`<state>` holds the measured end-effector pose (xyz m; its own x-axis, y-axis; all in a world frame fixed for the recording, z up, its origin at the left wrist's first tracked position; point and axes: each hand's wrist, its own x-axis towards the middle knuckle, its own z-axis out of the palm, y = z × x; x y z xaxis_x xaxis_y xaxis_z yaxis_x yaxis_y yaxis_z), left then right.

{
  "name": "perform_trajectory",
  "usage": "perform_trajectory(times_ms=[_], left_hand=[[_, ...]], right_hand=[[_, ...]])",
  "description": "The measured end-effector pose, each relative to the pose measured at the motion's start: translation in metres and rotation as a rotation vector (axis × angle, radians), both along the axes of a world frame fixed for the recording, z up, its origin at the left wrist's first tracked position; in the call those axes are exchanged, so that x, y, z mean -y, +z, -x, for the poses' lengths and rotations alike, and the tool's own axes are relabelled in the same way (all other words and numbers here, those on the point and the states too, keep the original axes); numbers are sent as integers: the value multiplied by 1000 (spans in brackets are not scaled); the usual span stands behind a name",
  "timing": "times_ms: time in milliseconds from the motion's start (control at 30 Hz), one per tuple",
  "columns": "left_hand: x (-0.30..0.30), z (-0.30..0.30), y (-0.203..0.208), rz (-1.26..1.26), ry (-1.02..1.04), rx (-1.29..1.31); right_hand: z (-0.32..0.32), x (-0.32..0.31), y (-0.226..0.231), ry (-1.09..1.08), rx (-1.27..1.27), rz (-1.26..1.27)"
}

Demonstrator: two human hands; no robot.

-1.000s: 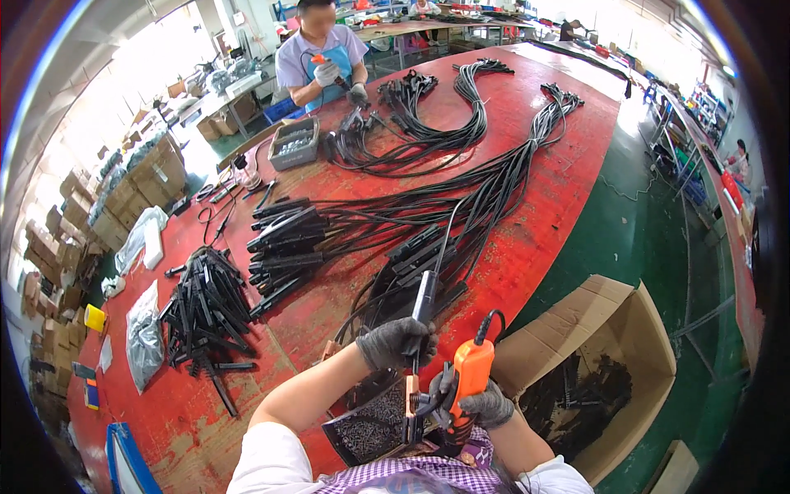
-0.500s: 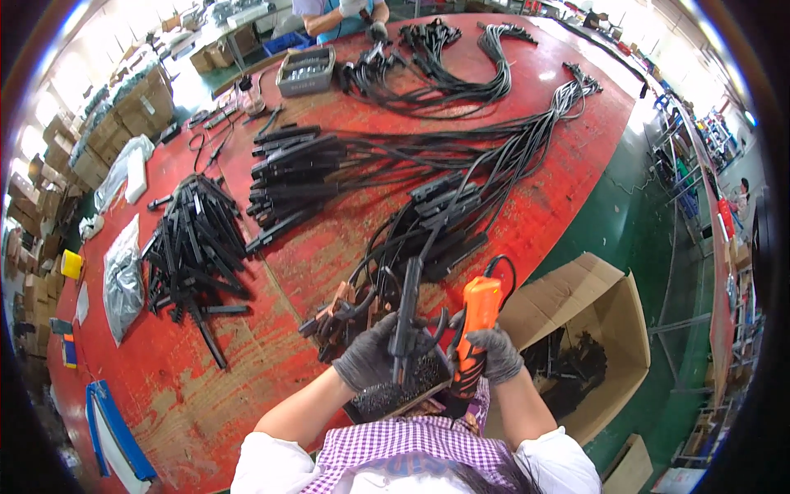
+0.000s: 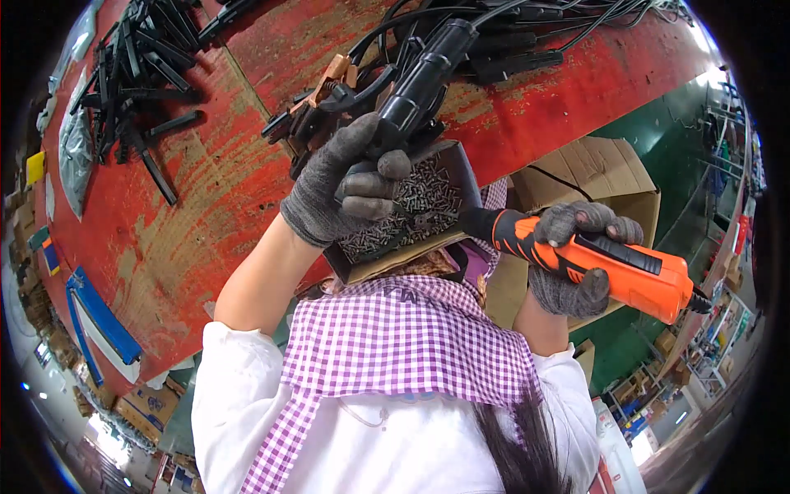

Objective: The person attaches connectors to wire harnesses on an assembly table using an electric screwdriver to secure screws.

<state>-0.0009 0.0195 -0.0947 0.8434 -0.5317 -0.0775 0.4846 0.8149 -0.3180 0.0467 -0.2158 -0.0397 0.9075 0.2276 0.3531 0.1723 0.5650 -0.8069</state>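
Note:
My left hand [image 3: 341, 185], in a grey glove, is wrapped round the lower end of a black plastic welding-clamp handle [image 3: 429, 76]. A cable leaves the handle's far end. In my gloved right hand [image 3: 566, 290] lies an orange and black electric screwdriver [image 3: 638, 284], tilted with its black nose toward the left and its cord end to the right. Its bit cannot be made out. Below the left hand stands an open box [image 3: 467, 177] full of small dark screws [image 3: 428, 193]. Copper-coloured clamp jaws [image 3: 329, 78] rest just beyond the left hand.
Loose black handle pieces [image 3: 136, 74] are heaped on the red table [image 3: 214, 206] at the far left, beside a clear plastic bag [image 3: 76, 156]. Black cables [image 3: 609, 15] run along the back. An open cardboard carton [image 3: 592, 169] stands at the right, off the table edge.
The view has tipped down toward my body. The screwdriver has swung from upright to nearly level, nose leftward, and moved right, apart from the handle. The left hand still holds the handle, now tilted.

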Motion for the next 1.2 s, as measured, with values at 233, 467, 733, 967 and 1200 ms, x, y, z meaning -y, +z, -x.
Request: perform_trajectory(times_ms=[233,467,733,967,1200], left_hand=[[7,7,19,-611,-13,21],[-10,1,12,-374,40,-45],[-10,1,14,-365,45,-71],[-8,0,20,-486,71,-121],[-7,0,21,-529,53,-110]], right_hand=[[3,-9,-23,-41,12,80],[-1,-22,-24,-38,-11,-3],[-4,-29,-28,-23,-77,4],[-7,-37,-30,-32,-41,-53],[-7,-44,-33,-44,-62,-47]])
